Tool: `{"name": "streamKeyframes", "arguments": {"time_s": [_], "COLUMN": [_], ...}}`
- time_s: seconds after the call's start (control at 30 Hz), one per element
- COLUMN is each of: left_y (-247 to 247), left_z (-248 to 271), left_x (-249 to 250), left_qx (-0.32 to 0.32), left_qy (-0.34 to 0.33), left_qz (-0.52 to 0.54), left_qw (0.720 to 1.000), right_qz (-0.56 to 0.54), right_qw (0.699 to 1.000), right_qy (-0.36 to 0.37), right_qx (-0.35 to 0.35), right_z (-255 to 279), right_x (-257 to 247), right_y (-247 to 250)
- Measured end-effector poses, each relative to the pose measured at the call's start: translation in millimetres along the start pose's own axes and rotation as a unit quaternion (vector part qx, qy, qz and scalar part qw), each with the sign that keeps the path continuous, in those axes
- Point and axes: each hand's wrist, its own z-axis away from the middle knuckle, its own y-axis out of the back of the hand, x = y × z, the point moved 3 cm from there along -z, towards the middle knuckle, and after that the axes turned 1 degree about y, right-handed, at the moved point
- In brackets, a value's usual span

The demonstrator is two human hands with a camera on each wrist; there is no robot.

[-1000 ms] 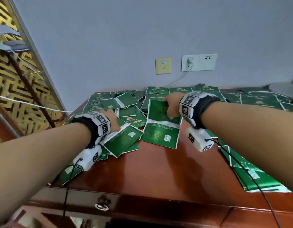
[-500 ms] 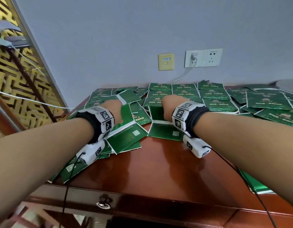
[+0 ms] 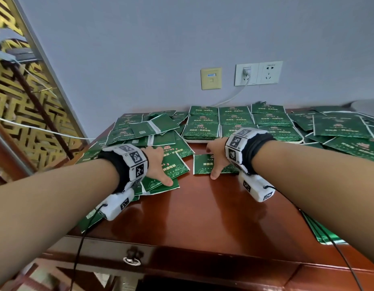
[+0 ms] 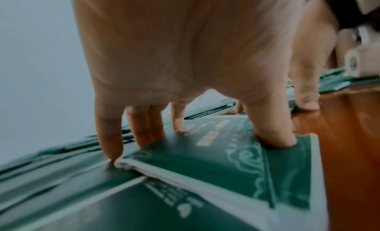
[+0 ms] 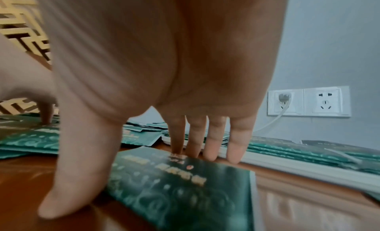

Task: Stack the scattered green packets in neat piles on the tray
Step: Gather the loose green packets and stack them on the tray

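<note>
The right hand point(image 3: 218, 156) had lowered its green packet point(image 3: 205, 164) flat onto the wooden desk point(image 3: 202, 217), fingers spread over it, just short of the tray point(image 3: 199, 141). The left hand point(image 3: 156, 164) pressed open-fingered on a packet point(image 3: 171, 171) in the scattered heap; neither packet was stacked yet.

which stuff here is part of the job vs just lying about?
Job:
- loose packets
- tray with stacked piles
- left hand, fingers on a packet
- right hand, fingers on a packet

Lying about:
- wall sockets
- plug and cable
- yellow wall plate
- drawer pull
</note>
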Motion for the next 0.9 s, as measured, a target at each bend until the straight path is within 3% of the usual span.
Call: {"name": "streamKeyframes", "arguments": {"time_s": [0.17, 0.5, 0.73, 0.9], "left_y": [-1.5, 16.2, 66.3, 89.9], "left_z": [2.6, 1.3, -17.5, -45.1], "left_x": [4.2, 20.9, 70.4, 119.1], "left_qx": [-0.014, 0.016, 0.108, 0.126], "left_qy": [-0.013, -0.045, -0.105, -0.155], "left_qz": [0.033, 0.031, 0.043, 0.039], "left_qw": [0.999, 0.998, 0.988, 0.979], "right_qz": [-0.043, -0.105, -0.128, -0.112], "right_qw": [0.999, 0.994, 0.989, 0.987], "right_qy": [0.001, 0.006, -0.044, -0.100], "right_qx": [-0.030, 0.006, 0.060, 0.051], "right_z": [2.0, 15.8, 34.7, 44.8], "right_x": [-0.5, 21.6, 90.0, 150.2], "right_y": [-2.0, -7.7, 9.8, 3.5]}}
